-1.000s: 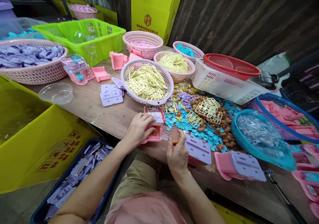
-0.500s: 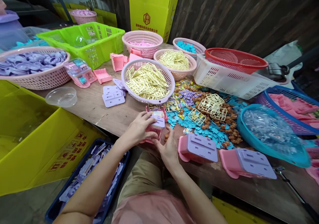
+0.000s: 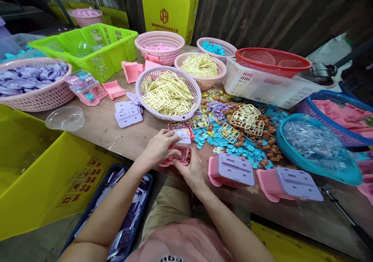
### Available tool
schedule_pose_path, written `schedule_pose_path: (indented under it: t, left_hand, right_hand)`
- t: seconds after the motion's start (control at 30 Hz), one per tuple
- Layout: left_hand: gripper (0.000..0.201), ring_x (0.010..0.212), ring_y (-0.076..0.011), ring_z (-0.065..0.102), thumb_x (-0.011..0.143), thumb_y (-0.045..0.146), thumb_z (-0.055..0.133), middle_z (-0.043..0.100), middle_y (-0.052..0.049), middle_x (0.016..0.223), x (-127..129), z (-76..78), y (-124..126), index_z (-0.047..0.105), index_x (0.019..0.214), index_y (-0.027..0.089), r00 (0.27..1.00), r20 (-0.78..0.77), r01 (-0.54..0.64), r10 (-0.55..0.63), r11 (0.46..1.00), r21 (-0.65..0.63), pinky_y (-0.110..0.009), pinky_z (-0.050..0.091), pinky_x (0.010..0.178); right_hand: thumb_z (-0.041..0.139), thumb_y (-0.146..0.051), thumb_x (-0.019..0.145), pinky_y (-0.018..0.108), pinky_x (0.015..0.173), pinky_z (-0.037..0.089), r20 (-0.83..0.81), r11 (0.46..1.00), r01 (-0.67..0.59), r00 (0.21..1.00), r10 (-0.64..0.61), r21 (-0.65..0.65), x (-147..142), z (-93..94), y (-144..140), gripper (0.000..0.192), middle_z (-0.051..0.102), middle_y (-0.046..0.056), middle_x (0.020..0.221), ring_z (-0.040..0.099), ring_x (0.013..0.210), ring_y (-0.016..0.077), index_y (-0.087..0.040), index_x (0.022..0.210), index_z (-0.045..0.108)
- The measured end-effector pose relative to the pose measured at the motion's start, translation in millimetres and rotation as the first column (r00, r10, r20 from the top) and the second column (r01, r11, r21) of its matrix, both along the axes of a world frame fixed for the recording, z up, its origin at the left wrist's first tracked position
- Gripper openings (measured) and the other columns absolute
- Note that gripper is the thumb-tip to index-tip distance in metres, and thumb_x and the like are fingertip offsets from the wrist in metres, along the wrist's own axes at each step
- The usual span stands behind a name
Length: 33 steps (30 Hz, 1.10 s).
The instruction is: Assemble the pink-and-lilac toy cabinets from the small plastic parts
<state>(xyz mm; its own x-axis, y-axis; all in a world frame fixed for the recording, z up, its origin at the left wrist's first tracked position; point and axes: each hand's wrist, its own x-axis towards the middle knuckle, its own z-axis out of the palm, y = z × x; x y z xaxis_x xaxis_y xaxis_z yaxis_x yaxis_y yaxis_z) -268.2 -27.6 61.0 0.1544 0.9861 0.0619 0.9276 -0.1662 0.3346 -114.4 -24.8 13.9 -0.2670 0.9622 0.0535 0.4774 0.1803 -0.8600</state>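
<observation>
Left hand: the left hand [image 3: 163, 147] is holding the pink-and-lilac toy case [image 3: 184, 152], fingers bending over its lilac top and thumb lying on its near side.
Right hand: the right hand [image 3: 192, 172] is touching the case at its near right corner, thumb on the near side and fingers curling along the right; whether it is also pinching a small part cannot be told.
Toy case in hand: it is resting at the near edge of the desk [image 3: 101, 128], just nearer than the lilac basket [image 3: 180, 117] of cream plastic frames [image 3: 167, 93].
Lilac-backed cases: two, the closer one [image 3: 233, 168] and the farther one [image 3: 291, 184], are lying in a row to the right, apparently further assembled.
Clear-lidded case: one [image 3: 86, 87] is sitting at the far left, looking the most complete.
Loose parts: blue tiles [image 3: 244, 156] and brown figures [image 3: 271, 150] are lying in a pile to the right; lilac panels [image 3: 128, 116] are lying to the left.
Progress: the held case is seemingly mid-assembly, its small contents being only partly visible; many loose parts are lying unfitted.
</observation>
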Motion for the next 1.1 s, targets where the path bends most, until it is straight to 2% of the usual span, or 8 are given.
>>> schedule_pose_path:
  t: [0.13, 0.3, 0.47, 0.57, 0.63, 0.7, 0.83, 1.1]
  left_hand:
    - [0.048, 0.117, -0.0276, 0.045, 0.071, 0.037, 0.070, 0.053, -0.010, 0.129, 3, -9.9, -15, 0.059, 0.115, 0.020, 1.000, 0.005, 0.009, -0.009, 0.995, 0.104, -0.043, 0.045, 0.095]
    - [0.042, 0.125, -0.0276, 0.039, 0.075, 0.026, 0.065, 0.048, -0.011, 0.133, 1, -32.8, -39, 0.057, 0.116, 0.021, 0.998, 0.011, 0.050, -0.055, 0.959, 0.278, -0.045, 0.042, 0.099]
    - [0.031, 0.126, -0.0361, 0.040, 0.079, 0.028, 0.061, 0.049, -0.013, 0.133, 14, -31.1, -53, 0.057, 0.109, 0.026, 0.996, -0.086, 0.057, -0.027, 0.930, 0.362, -0.070, 0.014, 0.101]
    - [0.035, 0.132, -0.0334, 0.030, 0.081, 0.026, 0.057, 0.044, -0.014, 0.137, 48, -19.2, -53, 0.053, 0.116, 0.025, 0.994, -0.041, 0.113, -0.105, 0.903, 0.414, -0.065, 0.012, 0.105]
    - [0.041, 0.136, -0.0287, 0.024, 0.084, 0.024, 0.054, 0.039, -0.013, 0.140, 79, -16.1, -45, 0.046, 0.124, 0.023, 0.967, 0.023, 0.222, -0.252, 0.890, 0.397, -0.056, 0.019, 0.108]
    - [0.047, 0.137, -0.0285, 0.019, 0.084, 0.027, 0.055, 0.033, -0.013, 0.143, 109, -20.3, -29, 0.042, 0.128, 0.022, 0.923, 0.104, 0.320, -0.371, 0.889, 0.326, -0.051, 0.025, 0.108]
    - [0.067, 0.126, -0.0298, 0.037, 0.073, 0.043, 0.067, 0.036, -0.015, 0.134, 146, -37.5, 8, 0.042, 0.131, 0.021, 0.898, 0.312, 0.276, -0.311, 0.949, 0.151, -0.046, 0.036, 0.101]
    - [0.061, 0.103, -0.0224, 0.050, 0.069, 0.044, 0.070, 0.046, -0.007, 0.107, 149, -29.8, 29, 0.053, 0.123, 0.021, 0.900, 0.373, 0.201, -0.226, 0.974, 0.105, -0.038, 0.044, 0.090]
  right_hand:
    - [0.063, -0.035, 0.070, 0.034, 0.071, 0.048, 0.004, 0.996, -0.079, 0.997, 0.079, -0.030, 8, -2.1, -10, 0.051, 0.063, 0.007, 0.094, 0.061, 0.082, 0.0217, -0.018, 0.113, 0.041]
    - [0.033, -0.017, 0.083, 0.030, 0.067, 0.047, 0.062, 0.982, -0.105, 0.993, 0.096, 0.159, 43, 6.8, -43, 0.025, 0.059, 0.006, 0.085, 0.060, 0.073, 0.0172, -0.016, 0.107, 0.038]
    - [0.032, -0.016, 0.086, 0.025, 0.060, 0.045, 0.067, 0.966, 0.062, 0.994, -0.081, 0.252, 109, 20.9, -62, 0.016, 0.056, 0.002, 0.076, 0.056, 0.065, 0.0139, -0.019, 0.097, 0.044]
    - [0.033, -0.017, 0.087, 0.027, 0.064, 0.046, 0.112, 0.929, 0.222, 0.958, -0.264, 0.296, 146, 13.3, -61, 0.014, 0.057, 0.003, 0.079, 0.057, 0.071, 0.0154, -0.021, 0.089, 0.046]
    - [0.038, -0.023, 0.086, 0.030, 0.064, 0.048, 0.145, 0.893, 0.327, 0.912, -0.384, 0.308, 159, 0.2, -58, 0.010, 0.058, 0.005, 0.080, 0.058, 0.071, 0.0176, -0.020, 0.089, 0.046]
    - [0.046, -0.033, 0.084, 0.034, 0.066, 0.049, 0.162, 0.866, 0.391, 0.876, -0.454, 0.311, 162, -14.5, -53, 0.023, 0.060, 0.009, 0.090, 0.059, 0.078, 0.0211, -0.018, 0.101, 0.045]
    - [0.057, -0.041, 0.079, 0.040, 0.072, 0.050, 0.195, 0.862, 0.369, 0.871, -0.452, 0.348, 153, -32.1, -38, 0.059, 0.057, 0.019, 0.109, 0.060, 0.093, 0.0275, -0.011, 0.124, 0.033]
    - [0.055, -0.040, 0.076, 0.046, 0.068, 0.051, 0.309, 0.831, 0.243, 0.847, -0.433, 0.500, 162, -31.4, -13, 0.059, 0.065, 0.022, 0.093, 0.064, 0.080, 0.0323, -0.003, 0.119, 0.043]
